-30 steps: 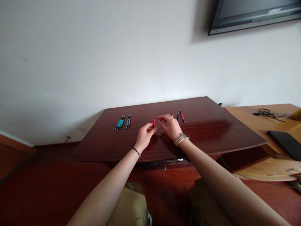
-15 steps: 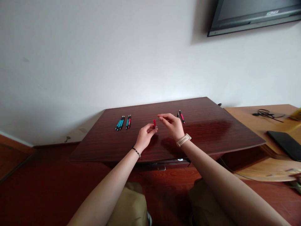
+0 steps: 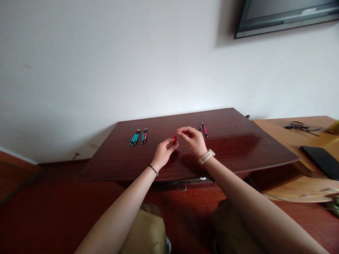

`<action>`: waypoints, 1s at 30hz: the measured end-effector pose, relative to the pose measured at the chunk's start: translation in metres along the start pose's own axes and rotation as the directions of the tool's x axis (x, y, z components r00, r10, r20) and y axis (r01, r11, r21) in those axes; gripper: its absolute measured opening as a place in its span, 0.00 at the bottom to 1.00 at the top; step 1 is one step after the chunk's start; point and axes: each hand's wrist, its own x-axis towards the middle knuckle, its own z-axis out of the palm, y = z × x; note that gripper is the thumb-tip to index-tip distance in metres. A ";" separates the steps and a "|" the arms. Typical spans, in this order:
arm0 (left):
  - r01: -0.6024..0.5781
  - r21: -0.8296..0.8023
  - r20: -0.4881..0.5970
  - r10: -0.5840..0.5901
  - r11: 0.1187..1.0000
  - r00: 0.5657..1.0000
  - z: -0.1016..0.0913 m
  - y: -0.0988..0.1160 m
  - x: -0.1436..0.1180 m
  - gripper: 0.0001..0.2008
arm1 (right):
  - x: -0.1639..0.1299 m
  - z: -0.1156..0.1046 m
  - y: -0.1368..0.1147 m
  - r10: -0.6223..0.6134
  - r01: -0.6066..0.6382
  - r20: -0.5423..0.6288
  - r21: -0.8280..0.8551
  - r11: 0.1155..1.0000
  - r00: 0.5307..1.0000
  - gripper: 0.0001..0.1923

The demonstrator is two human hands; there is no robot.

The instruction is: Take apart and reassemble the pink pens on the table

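Above the dark wooden table [image 3: 169, 123], my left hand [image 3: 164, 151] is closed on a red pen barrel [image 3: 175, 138], which stands roughly upright between thumb and fingers. Just above and to its right, my right hand [image 3: 192, 140] is in a pinch over the barrel's top end. What those fingertips hold, if anything, is too small to make out. Behind the right hand lie a red-and-black pen [image 3: 204, 130] and a small black pen part [image 3: 200, 128]. Several teal-and-black pens [image 3: 135, 137] lie to the left, with one red pen [image 3: 145, 135] beside another teal one.
A lighter wooden desk [image 3: 275, 128] adjoins on the right, bearing a coiled black cable [image 3: 299, 127] and a flat black device [image 3: 320, 161]. A wall-mounted television [image 3: 288, 17] hangs at upper right. The white wall [image 3: 132, 63] borders the table's far edge.
My right fingertips have shifted slightly left and down, closer to the top of the red barrel. My left hand keeps its hold, and the barrel tilts a little differently.
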 end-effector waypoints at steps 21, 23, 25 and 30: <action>0.010 0.038 0.040 -0.012 0.999 0.999 0.001 0.001 0.000 0.13 | -0.003 0.004 0.006 0.115 -0.119 0.073 0.055 0.991 0.991 0.20; 0.008 0.045 0.032 -0.009 0.999 0.999 0.000 0.000 0.000 0.14 | -0.003 0.003 0.005 0.115 -0.121 0.069 0.089 0.989 0.991 0.23; 0.008 0.048 0.024 -0.009 0.999 1.000 0.000 -0.001 0.000 0.14 | -0.002 0.001 0.005 0.124 -0.127 0.034 0.120 0.985 0.992 0.24; 0.009 0.052 0.006 -0.010 0.999 1.000 0.000 0.000 0.000 0.12 | 0.002 -0.011 0.009 0.127 -0.116 -0.130 0.089 0.989 0.983 0.21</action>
